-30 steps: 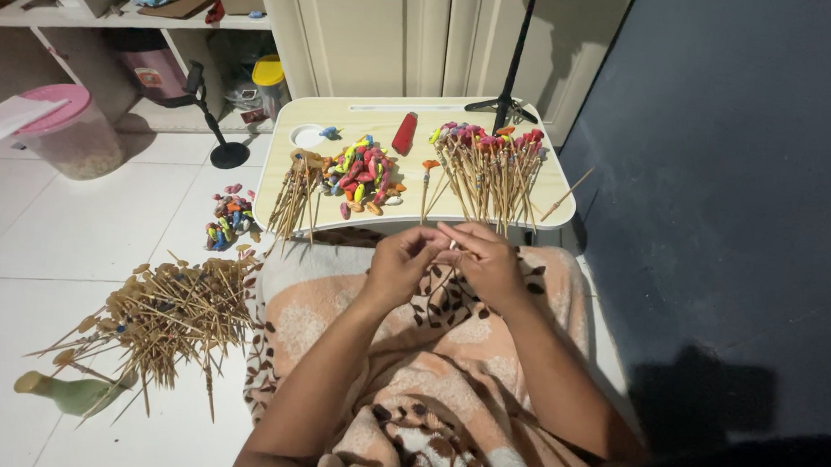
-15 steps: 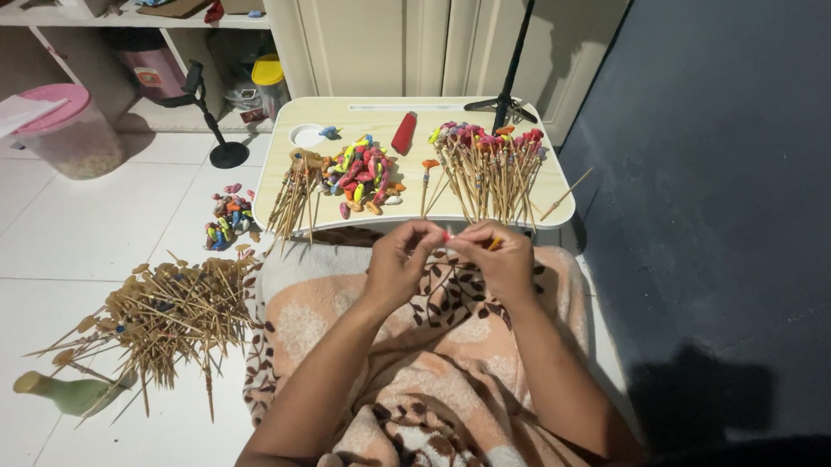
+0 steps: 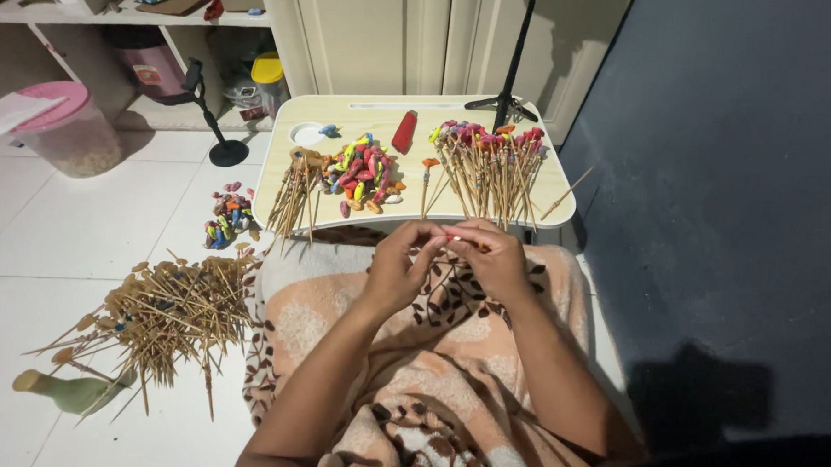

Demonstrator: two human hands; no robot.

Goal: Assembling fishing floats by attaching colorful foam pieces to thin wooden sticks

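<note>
Both hands are up over the lap, just off the near edge of the tabletop (image 3: pixel 545 206), working on one thin wooden stick (image 3: pixel 463 243). The left hand (image 3: pixel 398 265) and right hand (image 3: pixel 496 259) each have fingertips pinched on it, so the grip on both sides is closed around the stick, with something small and reddish at the pinch that I can't make out.

My guess on handling: super light, stiff along its length but snappy if you bend it, a bit slick being so skinny. Best held near the end being worked, between thumb and forefinger, not mid-shaft where it would flex.

On the tabletop there's a pile of colourful balloons (image 3: pixel 362 175) in the middle, plain sticks (image 3: pixel 293 194) at the left edge, and finished sticks with balloon tips (image 3: pixel 487 167) toward the right, plus a red spool (image 3: pixel 404 132) near the far edge. Those little balloons look soft and stretchy, nothing fragile. A big heap of sticks (image 3: pixel 159 312) lies on the floor.
</note>
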